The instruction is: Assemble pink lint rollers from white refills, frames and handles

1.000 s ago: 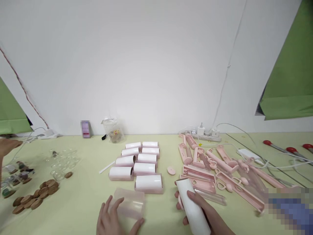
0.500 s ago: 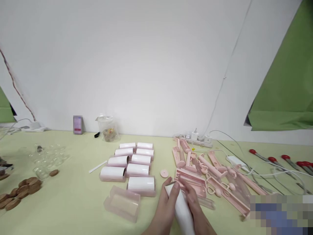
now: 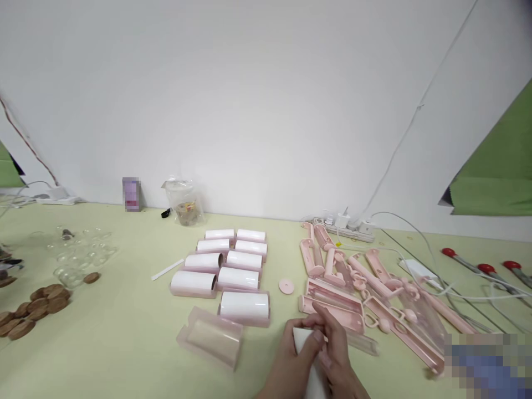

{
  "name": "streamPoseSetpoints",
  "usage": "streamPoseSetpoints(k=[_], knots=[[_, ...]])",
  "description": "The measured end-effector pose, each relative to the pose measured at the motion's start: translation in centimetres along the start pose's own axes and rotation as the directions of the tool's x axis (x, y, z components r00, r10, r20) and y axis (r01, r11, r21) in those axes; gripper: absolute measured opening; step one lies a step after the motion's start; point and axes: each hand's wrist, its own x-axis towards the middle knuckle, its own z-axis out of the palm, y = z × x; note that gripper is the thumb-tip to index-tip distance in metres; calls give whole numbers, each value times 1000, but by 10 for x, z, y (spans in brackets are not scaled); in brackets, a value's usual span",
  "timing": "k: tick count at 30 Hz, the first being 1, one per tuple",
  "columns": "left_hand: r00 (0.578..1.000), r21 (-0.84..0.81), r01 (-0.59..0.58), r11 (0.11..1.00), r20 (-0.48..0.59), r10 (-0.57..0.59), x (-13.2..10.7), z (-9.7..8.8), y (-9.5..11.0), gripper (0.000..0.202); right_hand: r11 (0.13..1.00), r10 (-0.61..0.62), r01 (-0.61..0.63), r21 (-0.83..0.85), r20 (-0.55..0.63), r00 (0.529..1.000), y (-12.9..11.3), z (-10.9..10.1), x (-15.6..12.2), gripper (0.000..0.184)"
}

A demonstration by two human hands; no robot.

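A white paper-covered roll (image 3: 316, 383) is held between both hands at the bottom of the view, its upper end tilted away from me. My left hand (image 3: 291, 354) wraps its left side, thumb across the front. My right hand (image 3: 337, 350) closes around the right side, fingers over the top end. Left of the hands, an unfilled clear pinkish plastic cover (image 3: 214, 338) lies on the table. Behind it, several white rolls (image 3: 244, 306) sit in similar covers in two columns. A small pink disc (image 3: 286, 286) lies just beyond my hands.
Pink plastic holder parts (image 3: 341, 316) are heaped to the right, near a power strip (image 3: 349, 228) with cables. Red-ended tools (image 3: 486, 269) lie far right. Brown wooden pieces (image 3: 39, 310) and clear glass-like pieces (image 3: 83, 255) are at left. A plastic bag (image 3: 185, 205) stands by the wall.
The roll tilts lower, with my right fingers moved over its upper end. The camera view has shifted slightly, and the table items appear in the same arrangement.
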Motion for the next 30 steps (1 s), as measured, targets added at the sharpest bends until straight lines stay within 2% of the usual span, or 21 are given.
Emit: streamPoseSetpoints(k=[2,5,7,11,13,16,19,22,25,28,30], knots=[[1000,-7,24,1000,16,-24,-1,1,-1,44,1000,-23,22,-9,-70,997,-3,-1,7,53],[992,-46,78,996,104,-73,-4,0,-1,49,999,-45,43,-19,-114,992,-8,-2,7,55],[980,-79,128,989,165,-114,-6,-1,-1,52,995,-100,95,-42,-158,982,-13,1,0,57],[956,-147,199,969,247,-159,-5,-5,-7,57,961,-245,201,-189,-245,938,-30,15,-16,48],[950,-166,221,961,260,-173,-3,-5,-10,60,957,-204,154,-247,-193,960,-37,21,-20,44],[952,-170,228,959,244,-183,1,-4,-12,61,958,-72,46,-284,-84,994,-41,26,-26,30],[958,-154,207,966,233,-168,0,-3,-6,58,967,-72,50,-249,-79,994,-38,30,-31,25],[970,-127,153,980,209,-124,-4,-4,2,56,971,-105,88,-221,-65,992,-35,34,-39,32],[972,-135,146,980,203,-116,-8,-5,7,66,964,-140,130,-234,-28,990,-32,35,-47,39],[972,-148,171,974,185,-143,-9,-7,10,78,959,-180,185,-213,44,983,-30,32,-53,48],[972,-149,175,973,182,-147,-9,-8,14,79,967,-157,176,-185,116,981,-32,29,-50,53]])
